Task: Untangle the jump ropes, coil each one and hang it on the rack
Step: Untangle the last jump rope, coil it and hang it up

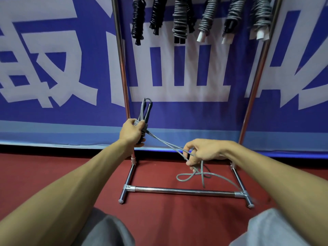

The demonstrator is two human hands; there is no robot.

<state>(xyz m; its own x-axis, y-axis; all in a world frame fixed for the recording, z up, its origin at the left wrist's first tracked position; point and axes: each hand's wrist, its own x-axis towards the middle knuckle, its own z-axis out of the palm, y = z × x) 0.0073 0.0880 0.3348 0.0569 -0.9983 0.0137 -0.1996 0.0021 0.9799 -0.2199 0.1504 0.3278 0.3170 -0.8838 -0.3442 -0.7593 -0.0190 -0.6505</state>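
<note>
A: How far along is the work, as you judge it?

B: Most of it seems done. At the top of the frame, two black coiled ropes (138, 20) and four grey coiled ropes (206, 16) hang side by side from the chrome metal rack (177, 190), all wound tight.

A: And the one in the hands?

B: It is a thin grey jump rope with dark handles (144, 112). Its folded bundle stands up left of the centre, close to the left post of the rack. The left hand (131, 132) is closed around the bundle, fingers and thumb curled. A few turns of cord are already wrapped around the bundle, just by the fingers.

A: What about the right hand?

B: The right hand (204, 152) is lower and right of centre. Its fingers are curled on the two strands that run tight from the bundle down to it. I would say it pinches them to lead the next turn.

A: How much is left to wind?

B: A loose tail (202, 174) lies below the right hand on the red floor (159, 219), inside the base of the rack. It makes one open loop and crosses itself. Whether that is a real knot, I cannot tell.

A: So what remains?

B: In my judgement, to wind this tail around the bundle, fix the end, and hang the coil beside the others. No other rope lies on the floor in this view.
</note>
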